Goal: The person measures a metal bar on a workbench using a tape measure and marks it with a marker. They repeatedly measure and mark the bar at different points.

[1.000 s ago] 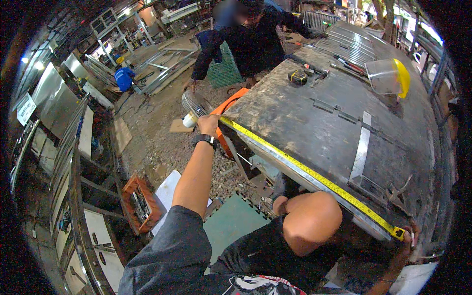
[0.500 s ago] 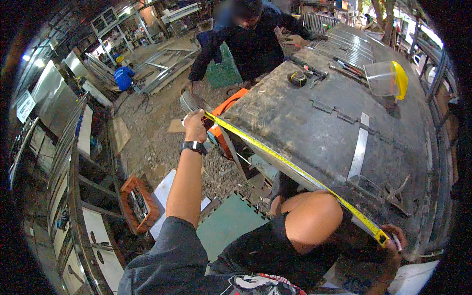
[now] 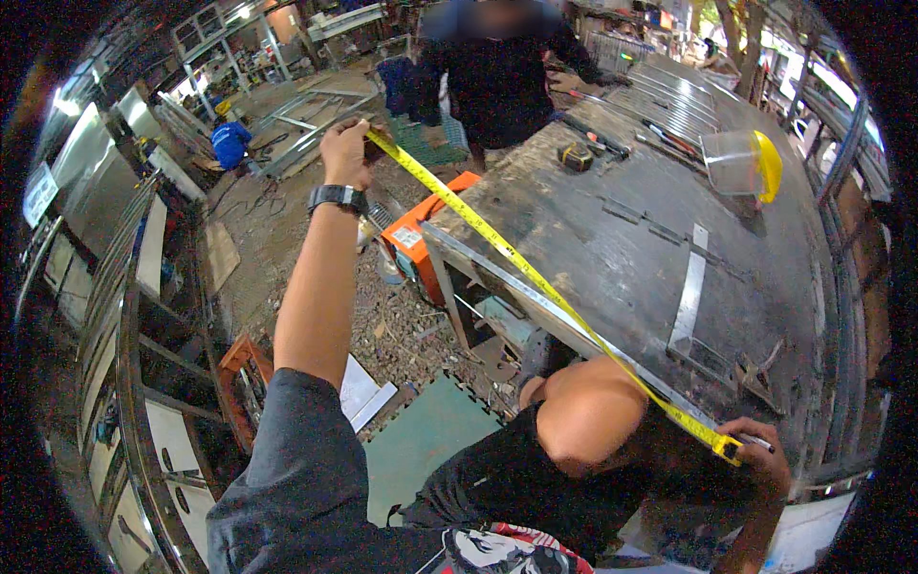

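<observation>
My left hand, raised beyond the table's left corner, has its fingers closed on the free end of a yellow tape measure blade. The blade slants down to the right over the long edge of a dark metal worktable, its far part lifted off that edge. At the near right, my right hand is wrapped round the tape measure's case, which is yellow and black. A slim pale pen-like stick also pokes out between its fingers. My bent knee is under the blade.
On the tabletop lie a second tape measure, a flat steel strip, a clamp and a yellow-topped face shield. A person in dark clothes stands across it. An orange machine is by the left corner; metal racks line the left.
My left hand has risen and moved away from the table corner, lifting the blade's end off the edge. My right hand has shifted slightly up and left. The view has tilted a little.
</observation>
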{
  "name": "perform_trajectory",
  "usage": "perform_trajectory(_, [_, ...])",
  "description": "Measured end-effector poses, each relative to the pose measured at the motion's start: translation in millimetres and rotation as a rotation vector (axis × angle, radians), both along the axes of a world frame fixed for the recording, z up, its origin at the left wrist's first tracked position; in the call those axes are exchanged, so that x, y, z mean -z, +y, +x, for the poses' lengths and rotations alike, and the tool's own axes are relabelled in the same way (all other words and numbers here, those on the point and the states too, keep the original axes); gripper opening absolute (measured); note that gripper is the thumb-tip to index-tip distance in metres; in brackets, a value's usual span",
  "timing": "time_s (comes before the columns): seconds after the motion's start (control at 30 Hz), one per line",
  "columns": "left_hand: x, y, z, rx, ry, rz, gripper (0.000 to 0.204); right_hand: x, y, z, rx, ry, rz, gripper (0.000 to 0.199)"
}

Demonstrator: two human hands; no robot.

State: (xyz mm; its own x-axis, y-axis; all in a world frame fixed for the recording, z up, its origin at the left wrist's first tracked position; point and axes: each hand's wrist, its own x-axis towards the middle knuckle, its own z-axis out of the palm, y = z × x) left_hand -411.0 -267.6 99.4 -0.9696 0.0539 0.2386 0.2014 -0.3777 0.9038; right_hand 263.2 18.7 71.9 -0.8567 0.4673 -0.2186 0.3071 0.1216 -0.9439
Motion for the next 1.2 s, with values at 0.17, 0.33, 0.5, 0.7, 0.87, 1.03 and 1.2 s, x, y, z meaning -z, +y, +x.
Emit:
perform_trajectory(0.17, [26,-7,38,0.148,-0.073,0.173,0.018,-9,-6,-23,0.150,-0.131,-0.054,0.056])
perform_trajectory(0.33, [76,3,152,0.230,-0.156,0.052,0.018,-3,-9,-56,0.068,-0.111,-0.037,0.052])
perform_trajectory(0.5, [99,15,251,0.586,-0.321,0.086,0.037,7,-26,-88,0.199,-0.120,0.087,0.051])
perform_trajectory(0.7, [116,36,266,0.560,-0.384,0.142,0.035,4,-32,-136,0.013,-0.101,0.217,0.039])
perform_trajectory(0.87, [126,42,257,0.455,-0.388,0.117,0.024,6,-36,-157,-0.057,-0.131,0.227,0.038])
perform_trajectory(1.03, [129,52,251,0.389,-0.433,0.128,0.022,13,-39,-164,0.013,-0.154,0.174,0.038])
perform_trajectory(1.2, [127,54,248,0.418,-0.437,0.103,0.024,19,-33,-172,-0.028,-0.097,0.171,0.035])
